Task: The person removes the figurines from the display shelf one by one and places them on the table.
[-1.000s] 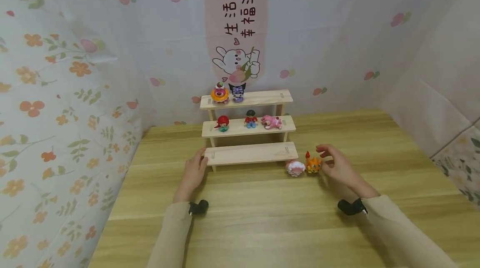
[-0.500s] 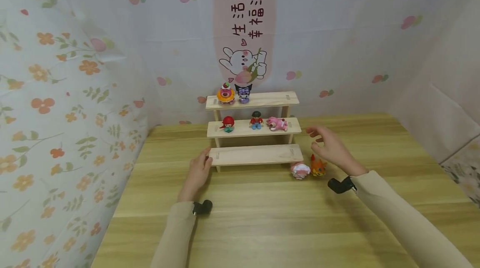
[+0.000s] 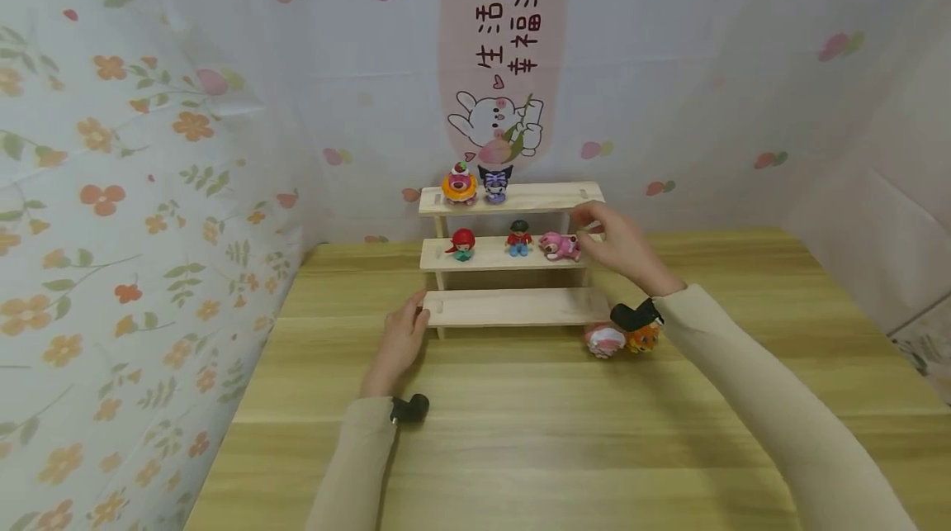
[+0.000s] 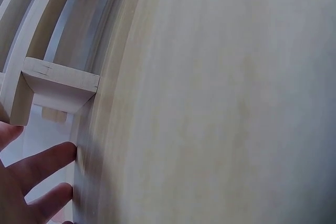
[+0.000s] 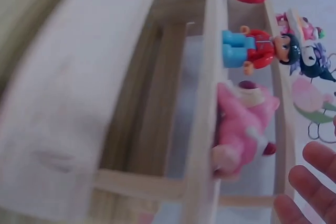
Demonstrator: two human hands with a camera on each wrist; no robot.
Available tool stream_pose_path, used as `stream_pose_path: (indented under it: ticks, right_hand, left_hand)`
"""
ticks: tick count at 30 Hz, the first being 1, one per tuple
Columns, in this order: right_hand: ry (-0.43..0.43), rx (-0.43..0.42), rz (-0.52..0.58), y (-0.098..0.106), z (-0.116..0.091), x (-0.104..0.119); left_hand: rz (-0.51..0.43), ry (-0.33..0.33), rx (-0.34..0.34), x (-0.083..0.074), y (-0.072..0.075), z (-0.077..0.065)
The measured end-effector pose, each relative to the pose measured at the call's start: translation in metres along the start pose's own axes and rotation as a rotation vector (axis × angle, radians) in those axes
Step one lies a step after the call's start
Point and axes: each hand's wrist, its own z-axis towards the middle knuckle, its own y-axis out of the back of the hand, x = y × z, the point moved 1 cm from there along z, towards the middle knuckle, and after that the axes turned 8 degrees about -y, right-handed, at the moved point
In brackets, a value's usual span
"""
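Observation:
My left hand point(image 3: 399, 345) touches the left end of the lowest board of a three-tier wooden display rack point(image 3: 513, 308). In the left wrist view its fingers point(image 4: 44, 166) are spread and fairly straight. My right hand point(image 3: 624, 246) hovers at the rack's right end, fingers loosely bent, with nothing visible in its grasp. Nearest to it, a pink bear figure point(image 3: 559, 246) lies on the middle tier. That tier also bears a figure in a red jacket point(image 3: 519, 239) and a red-haired figure point(image 3: 462, 244). The bottom board bears no figure.
On the top tier stand a bear figure in an orange ring point(image 3: 460, 185) and a black-eared purple figure point(image 3: 495, 184). A pink-and-white figure point(image 3: 605, 341) and an orange figure point(image 3: 642, 338), partly covered by the right wrist camera, sit by the rack's front right corner.
My right hand has moved from beside the orange figure, up and left to the rack's right end. The left hand stays at the bottom board. The head view has shifted slightly.

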Motion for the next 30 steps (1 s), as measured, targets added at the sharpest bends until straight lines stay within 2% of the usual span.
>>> stream_pose_path:
  ticks: [5, 9, 15, 25, 30]
  right_hand:
    - [-0.002, 0.026, 0.008, -0.001, 0.028, 0.014]
    - [-0.006, 0.034, -0.026, -0.002, 0.047, 0.023]
    - [-0.025, 0.045, -0.069, -0.009, 0.072, 0.034]
    - [-0.084, 0.004, -0.095, -0.023, 0.096, 0.053]
    - [-0.077, -0.017, -0.128, -0.03, 0.103, 0.058]
  left_hand:
    - [-0.005, 0.013, 0.009, -0.003, 0.002, 0.001]
    - [-0.02, 0.02, 0.032, -0.005, 0.001, 0.001]
    - [-0.031, 0.032, 0.019, -0.003, 0.0, -0.002]
    - [-0.01, 0.007, 0.005, 0.0, -0.002, -0.004]
    - [0.0, -0.011, -0.003, 0.003, -0.002, -0.002]
